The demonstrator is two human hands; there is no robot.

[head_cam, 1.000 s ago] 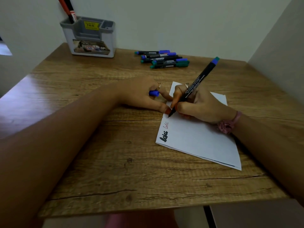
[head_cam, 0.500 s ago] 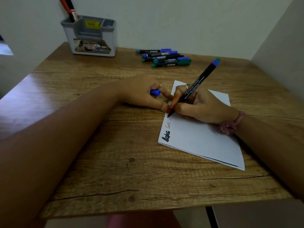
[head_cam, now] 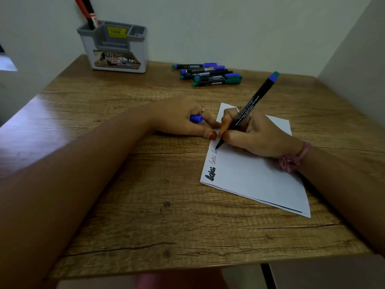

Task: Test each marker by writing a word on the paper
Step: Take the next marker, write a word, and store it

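Right hand (head_cam: 256, 136) pinches a black marker (head_cam: 249, 108), tip down on the paper (head_cam: 254, 174) mid-frame. Left hand (head_cam: 181, 119) grips the blue cap (head_cam: 196, 118), fingertips beside the sheet's edge.

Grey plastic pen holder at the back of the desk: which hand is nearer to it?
Left. The left hand, gripping a blue cap, lies nearer the grey plastic pen holder; the right hand, writing on the white paper, lies farther right.

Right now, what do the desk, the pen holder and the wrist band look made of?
Desk: wood-grain surface, likely laminate; printed-looking grain, slight sheen at the left. Pen holder: grey moulded plastic, matt, with stickers. Wrist band: pink gathered fabric, seemingly a scrunchie.
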